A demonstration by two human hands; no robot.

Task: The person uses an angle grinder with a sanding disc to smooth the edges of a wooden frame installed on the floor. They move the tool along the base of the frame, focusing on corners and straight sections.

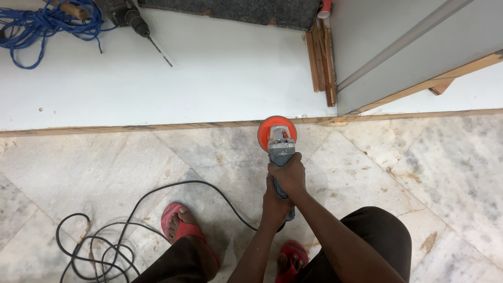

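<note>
Both my hands grip a grey angle grinder (pixel 281 149) with a round orange disc at its front. My right hand (pixel 289 175) wraps the body just behind the head. My left hand (pixel 276 205) holds the rear of the handle below it. The orange disc sits at the wooden edge (pixel 157 127) of a large white board (pixel 209 78) lying on the floor. The tool's black cord (pixel 157 194) runs left from the handle and coils on the marble floor.
A power drill (pixel 131 18) and a tangle of blue cable (pixel 42 26) lie on the board's far left. Thin wooden strips (pixel 320 57) rest beside a grey upright panel (pixel 398 52) at right. My feet wear red sandals (pixel 181 225).
</note>
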